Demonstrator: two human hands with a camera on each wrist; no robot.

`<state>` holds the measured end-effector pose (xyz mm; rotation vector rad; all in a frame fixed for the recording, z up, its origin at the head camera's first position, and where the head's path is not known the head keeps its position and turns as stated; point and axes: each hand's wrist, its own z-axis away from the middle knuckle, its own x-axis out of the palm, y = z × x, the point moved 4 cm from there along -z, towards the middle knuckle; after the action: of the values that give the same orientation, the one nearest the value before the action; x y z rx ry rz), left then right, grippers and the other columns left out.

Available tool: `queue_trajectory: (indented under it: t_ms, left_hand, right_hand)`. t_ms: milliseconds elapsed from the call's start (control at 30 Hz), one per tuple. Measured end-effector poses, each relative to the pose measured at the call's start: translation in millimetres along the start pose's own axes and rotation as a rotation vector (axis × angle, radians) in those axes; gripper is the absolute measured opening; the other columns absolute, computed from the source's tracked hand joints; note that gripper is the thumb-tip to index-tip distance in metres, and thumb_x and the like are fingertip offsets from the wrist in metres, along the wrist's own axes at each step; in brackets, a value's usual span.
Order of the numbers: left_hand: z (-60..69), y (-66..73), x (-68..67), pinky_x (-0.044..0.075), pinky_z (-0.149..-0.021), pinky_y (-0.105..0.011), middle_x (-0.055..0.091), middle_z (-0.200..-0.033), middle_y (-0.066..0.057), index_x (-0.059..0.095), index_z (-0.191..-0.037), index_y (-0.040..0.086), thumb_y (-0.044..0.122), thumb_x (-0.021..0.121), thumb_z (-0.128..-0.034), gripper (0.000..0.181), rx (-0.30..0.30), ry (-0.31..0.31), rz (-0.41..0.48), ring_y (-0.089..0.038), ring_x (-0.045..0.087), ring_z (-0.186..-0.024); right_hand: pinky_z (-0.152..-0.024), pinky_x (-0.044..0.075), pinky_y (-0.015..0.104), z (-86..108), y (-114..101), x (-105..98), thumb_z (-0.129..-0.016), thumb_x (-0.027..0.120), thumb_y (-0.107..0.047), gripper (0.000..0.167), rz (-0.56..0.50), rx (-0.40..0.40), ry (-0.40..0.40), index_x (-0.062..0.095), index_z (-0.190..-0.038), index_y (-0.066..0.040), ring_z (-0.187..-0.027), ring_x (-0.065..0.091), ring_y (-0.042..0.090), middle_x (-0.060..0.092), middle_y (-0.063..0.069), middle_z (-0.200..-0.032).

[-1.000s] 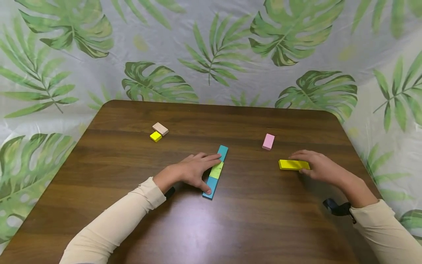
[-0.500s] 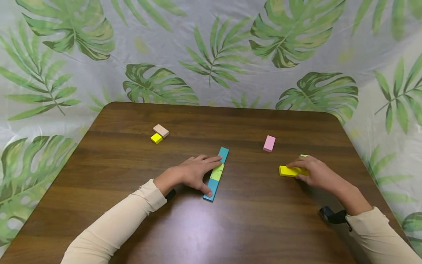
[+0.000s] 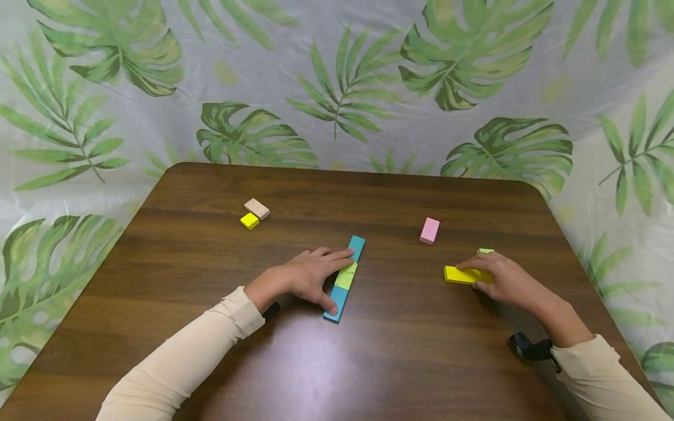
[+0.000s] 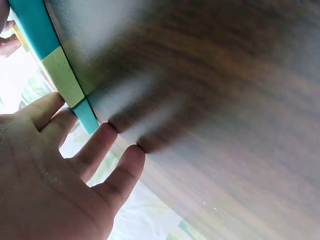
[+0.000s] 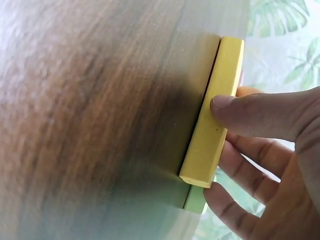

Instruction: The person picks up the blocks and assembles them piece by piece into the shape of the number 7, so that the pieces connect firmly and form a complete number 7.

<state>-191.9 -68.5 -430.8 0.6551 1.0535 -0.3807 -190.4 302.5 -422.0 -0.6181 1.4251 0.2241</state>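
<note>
In the head view my left hand (image 3: 310, 278) spreads over a straight row made of a green block (image 3: 346, 276) between two teal pieces. Its thumb rests on the near teal block (image 3: 336, 302) and the index finger touches the far teal block (image 3: 358, 245). The left wrist view shows the other fingertips (image 4: 132, 152) extended down to the table. My right hand (image 3: 508, 280) pinches a long yellow block (image 5: 212, 120) between thumb and fingers, low over or on the table. A pale green block (image 3: 485, 251) lies behind that hand, mostly hidden by it.
A pink block (image 3: 429, 230) lies toward the back right of the brown wooden table (image 3: 400, 351). At the back left, a beige block (image 3: 257, 208) sits against a small yellow block (image 3: 250, 220). A leaf-patterned curtain (image 3: 358, 76) hangs behind the table.
My right hand has drawn the yellow block slightly nearer, its fingers now further over the block. The pale green block has come into view behind it. My left hand has stayed in place.
</note>
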Motion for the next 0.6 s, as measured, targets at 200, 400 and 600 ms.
queue_trajectory:
  t_ms: [200,400,600]
  left_hand:
    - [1.5,0.4,-0.6,0.028,-0.118,-0.052,0.012,-0.168,0.012,0.023,-0.159,0.027,0.058,0.078,-0.0774,0.104,0.006,0.008,-0.004,-0.024,0.023,-0.151]
    - [2.1,0.9,-1.9,0.029,-0.118,-0.051,0.014,-0.168,0.011,0.024,-0.159,0.026,0.058,0.079,-0.0761,0.105,0.004,0.013,-0.011,-0.025,0.026,-0.150]
    - [1.6,2.3,-2.7,0.030,-0.117,-0.051,0.015,-0.168,0.010,0.025,-0.159,0.025,0.057,0.079,-0.0764,0.104,0.012,0.012,-0.006,-0.026,0.027,-0.150]
  right_hand:
    - [-0.093,0.049,0.061,1.6,0,2,-0.081,0.076,-0.003,0.041,-0.011,0.010,0.008,0.070,-0.121,-0.008,-0.111,0.062,0.039,0.069,0.018,-0.120]
    - [-0.091,0.051,0.058,3.1,0,4,-0.082,0.076,-0.003,0.040,-0.019,0.001,0.010,0.071,-0.121,-0.009,-0.109,0.064,0.036,0.069,0.017,-0.119]
    - [-0.085,0.054,0.050,4.5,-10,4,-0.080,0.077,-0.002,0.039,-0.036,-0.025,0.018,0.072,-0.118,-0.009,-0.100,0.065,0.027,0.070,0.010,-0.112]
